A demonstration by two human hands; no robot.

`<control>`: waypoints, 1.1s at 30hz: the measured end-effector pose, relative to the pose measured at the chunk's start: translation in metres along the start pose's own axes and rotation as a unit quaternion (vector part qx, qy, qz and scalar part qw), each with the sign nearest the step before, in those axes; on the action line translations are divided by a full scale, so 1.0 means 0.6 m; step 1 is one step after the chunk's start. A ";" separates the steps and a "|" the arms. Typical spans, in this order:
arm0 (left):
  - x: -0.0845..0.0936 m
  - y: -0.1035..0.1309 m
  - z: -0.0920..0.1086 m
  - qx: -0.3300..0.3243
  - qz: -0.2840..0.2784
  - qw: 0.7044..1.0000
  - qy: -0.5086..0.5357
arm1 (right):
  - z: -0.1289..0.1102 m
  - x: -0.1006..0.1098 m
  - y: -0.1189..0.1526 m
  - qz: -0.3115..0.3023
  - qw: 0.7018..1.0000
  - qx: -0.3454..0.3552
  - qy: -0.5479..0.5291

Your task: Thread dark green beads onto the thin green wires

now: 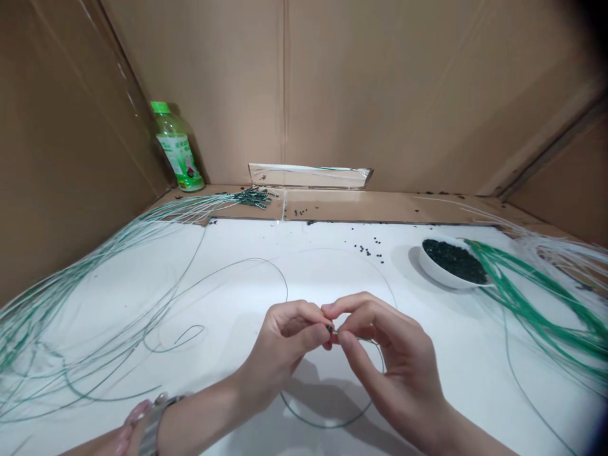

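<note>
My left hand (289, 339) is closed in a pinch over the white tabletop, thumb and forefinger on a small dark bead-like piece (329, 329). Fingertips almost touching it, my right hand (392, 348) pinches a thin green cord (327, 426) close to that piece. The cord hangs in a loop below both hands. Whether it passes through the piece is hidden by the fingers. To the right, a white bowl (439, 275) holds a heap of small dark pieces (453, 259). A watch (154, 424) and a pink bracelet are on my left wrist.
Green and white cords (118, 247) spread along the left, their far ends bunched with dark pieces (254, 197). A green-cord coil (536, 297) and white cords (570, 250) lie right. Loose pieces (368, 251) dot the table. A bottle (178, 152) stands by the cardboard wall (356, 82).
</note>
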State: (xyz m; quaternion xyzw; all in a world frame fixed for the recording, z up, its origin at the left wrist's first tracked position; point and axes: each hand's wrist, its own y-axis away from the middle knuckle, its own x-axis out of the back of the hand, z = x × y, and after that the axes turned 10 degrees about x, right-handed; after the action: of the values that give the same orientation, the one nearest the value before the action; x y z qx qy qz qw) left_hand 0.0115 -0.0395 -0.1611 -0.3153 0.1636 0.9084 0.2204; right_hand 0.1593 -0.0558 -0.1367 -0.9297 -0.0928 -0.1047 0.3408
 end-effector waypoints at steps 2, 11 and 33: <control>-0.001 0.002 0.001 -0.005 0.003 1.000 -0.012 | 0.000 -0.001 -0.002 -0.003 1.000 0.013 0.009; 0.000 0.001 0.000 -0.018 -0.009 1.000 -0.023 | -0.001 0.004 0.003 -0.006 0.999 0.027 0.023; 0.001 0.006 0.002 -0.042 0.021 0.994 -0.102 | -0.005 0.012 -0.008 -0.041 0.997 0.033 0.061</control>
State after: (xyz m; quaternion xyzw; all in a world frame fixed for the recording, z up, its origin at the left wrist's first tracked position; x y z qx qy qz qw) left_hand 0.0087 -0.0420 -0.1599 -0.2265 0.1084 0.9464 0.2032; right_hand 0.1645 -0.0534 -0.1295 -0.9052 -0.1132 -0.1718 0.3719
